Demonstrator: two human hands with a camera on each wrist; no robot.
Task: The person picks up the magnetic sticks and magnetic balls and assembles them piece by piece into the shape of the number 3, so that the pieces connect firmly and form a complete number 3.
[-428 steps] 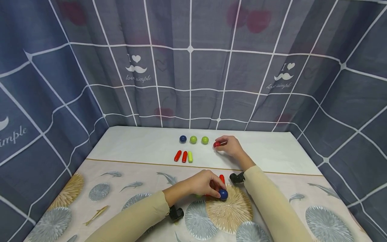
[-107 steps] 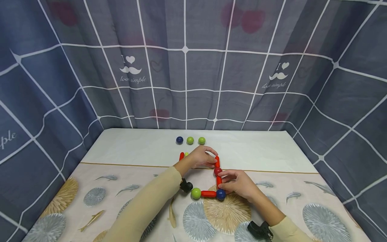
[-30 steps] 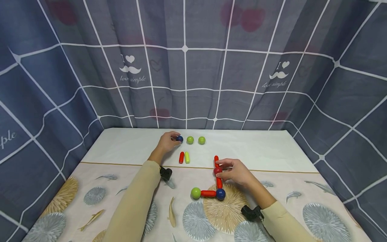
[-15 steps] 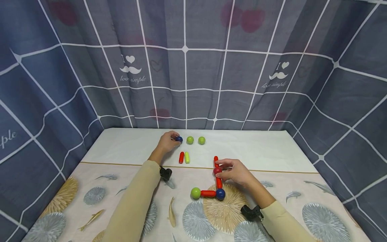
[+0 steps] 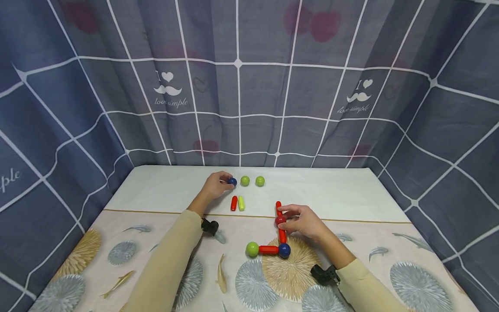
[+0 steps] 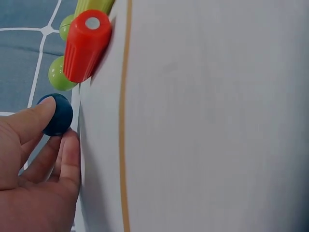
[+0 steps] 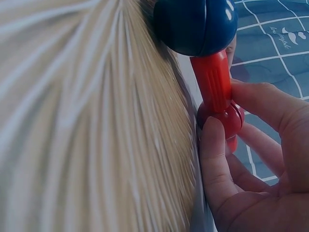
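My left hand [image 5: 215,185] pinches a dark blue ball [image 6: 61,116] between thumb and fingers at the left end of the back row. Beside it sit two green balls [image 5: 244,180]. My right hand [image 5: 302,222] holds the red ball [image 5: 280,220] of a joined chain. From that ball one red rod [image 5: 278,208] points away, and another red rod [image 7: 212,79] leads toward me to a blue ball [image 5: 284,250]. A sideways red rod [image 5: 268,250] joins this blue ball to a green ball [image 5: 252,248] on the left.
A loose red rod [image 5: 234,203] and a yellow-green rod [image 5: 241,203] lie side by side on the white strip [image 5: 331,190]. Nearer is a patterned cloth [image 5: 136,255]. A checked curtain [image 5: 218,95] hangs behind and at both sides.
My left hand left the chain's far red rod and went to the back-row blue ball, which now shifts slightly toward me. My right hand moved from the lower rod up to the red ball.
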